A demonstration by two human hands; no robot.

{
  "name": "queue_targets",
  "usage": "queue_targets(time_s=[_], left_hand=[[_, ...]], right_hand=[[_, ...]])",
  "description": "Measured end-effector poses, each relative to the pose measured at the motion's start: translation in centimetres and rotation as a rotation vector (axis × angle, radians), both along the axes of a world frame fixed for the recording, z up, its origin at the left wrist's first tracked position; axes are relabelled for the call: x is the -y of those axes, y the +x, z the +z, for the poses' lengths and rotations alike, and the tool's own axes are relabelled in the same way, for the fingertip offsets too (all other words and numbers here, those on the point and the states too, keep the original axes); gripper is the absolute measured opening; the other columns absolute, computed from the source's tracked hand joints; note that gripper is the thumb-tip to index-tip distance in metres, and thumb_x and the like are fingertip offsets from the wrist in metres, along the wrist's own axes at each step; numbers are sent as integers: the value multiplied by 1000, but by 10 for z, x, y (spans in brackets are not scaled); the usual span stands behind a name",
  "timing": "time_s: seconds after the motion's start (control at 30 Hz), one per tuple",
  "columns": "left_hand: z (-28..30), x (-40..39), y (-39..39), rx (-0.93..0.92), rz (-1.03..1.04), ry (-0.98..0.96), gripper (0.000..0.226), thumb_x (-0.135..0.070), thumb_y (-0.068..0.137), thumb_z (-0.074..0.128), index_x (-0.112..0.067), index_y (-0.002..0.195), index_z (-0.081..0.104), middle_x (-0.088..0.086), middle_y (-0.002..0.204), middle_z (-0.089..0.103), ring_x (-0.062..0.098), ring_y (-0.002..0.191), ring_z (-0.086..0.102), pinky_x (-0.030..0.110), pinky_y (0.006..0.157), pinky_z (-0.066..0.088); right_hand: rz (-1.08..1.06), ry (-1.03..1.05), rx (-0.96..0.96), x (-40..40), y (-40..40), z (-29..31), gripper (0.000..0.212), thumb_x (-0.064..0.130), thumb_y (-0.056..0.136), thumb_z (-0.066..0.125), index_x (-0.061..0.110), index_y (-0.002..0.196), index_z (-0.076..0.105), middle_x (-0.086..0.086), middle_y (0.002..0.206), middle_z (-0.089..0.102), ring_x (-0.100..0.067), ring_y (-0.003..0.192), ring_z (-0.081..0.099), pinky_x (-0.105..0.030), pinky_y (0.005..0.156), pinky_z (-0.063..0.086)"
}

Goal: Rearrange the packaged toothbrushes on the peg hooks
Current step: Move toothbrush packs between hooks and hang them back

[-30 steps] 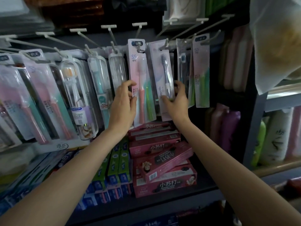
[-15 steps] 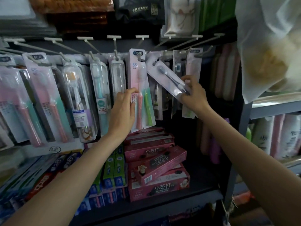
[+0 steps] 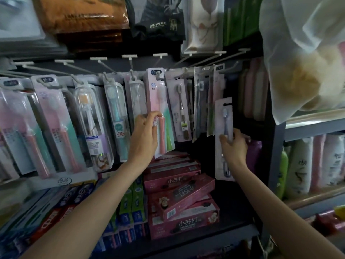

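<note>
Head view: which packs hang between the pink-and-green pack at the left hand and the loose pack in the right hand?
A brown-brush pack, then narrower edge-on packs, still on pegs.

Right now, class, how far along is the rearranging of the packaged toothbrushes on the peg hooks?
Done: the grey toothbrush pack is off its hook, pinched in the right hand. In hand: the left hand holds the pink and green pack, which hangs on its peg hook. Left: hanging the grey pack on a hook; which one cannot be told.
</note>
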State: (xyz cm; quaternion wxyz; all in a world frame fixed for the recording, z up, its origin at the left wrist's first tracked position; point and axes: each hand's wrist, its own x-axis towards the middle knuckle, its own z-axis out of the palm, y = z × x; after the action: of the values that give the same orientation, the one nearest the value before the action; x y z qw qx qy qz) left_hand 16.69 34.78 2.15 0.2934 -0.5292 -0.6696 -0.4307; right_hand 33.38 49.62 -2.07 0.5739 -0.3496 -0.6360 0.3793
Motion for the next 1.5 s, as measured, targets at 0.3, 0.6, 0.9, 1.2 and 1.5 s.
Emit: queue_targets(time_s=[0.3, 0.6, 0.9, 1.2, 1.5], left_hand=[[3, 7, -1, 13, 75, 71, 44, -2, 91, 47, -20, 131, 42, 4, 97, 40, 16, 71, 48, 25, 58, 40], [4, -41, 56, -338, -41, 76, 47, -2, 82, 61, -14, 126, 51, 15, 115, 50, 26, 103, 52, 38, 89, 49], [14, -118, 69, 412, -126, -55, 44, -4, 89, 52, -20, 127, 36, 5, 120, 40, 14, 98, 47, 26, 82, 43], [21, -130, 60, 279, -61, -19, 61, 5, 90, 39, -27, 140, 24, 0, 72, 48, 12, 48, 44, 17, 35, 34], [26, -132, 65, 360, -72, 4, 56, 5, 90, 31, -29, 135, 29, 1, 95, 49, 5, 58, 40, 25, 56, 34]], right_hand=[[33, 41, 105, 7, -8, -8, 20, 11, 90, 52, 5, 109, 55, -13, 91, 60, -25, 75, 57, -32, 63, 48], [18, 141, 99, -1, 7, -6, 34, 12, 91, 53, 8, 124, 47, -11, 111, 60, -25, 99, 58, -34, 81, 50], [-15, 221, 148, -26, 12, 7, 31, 10, 89, 50, 8, 120, 48, -5, 102, 55, -21, 96, 53, -23, 69, 34], [8, 213, 177, -38, 9, 2, 46, 21, 97, 39, 18, 142, 30, -8, 128, 54, -27, 114, 51, -25, 86, 35], [7, 250, 95, -27, 16, 10, 48, 3, 85, 48, 9, 129, 32, -13, 123, 46, -24, 98, 51, -24, 75, 43]])
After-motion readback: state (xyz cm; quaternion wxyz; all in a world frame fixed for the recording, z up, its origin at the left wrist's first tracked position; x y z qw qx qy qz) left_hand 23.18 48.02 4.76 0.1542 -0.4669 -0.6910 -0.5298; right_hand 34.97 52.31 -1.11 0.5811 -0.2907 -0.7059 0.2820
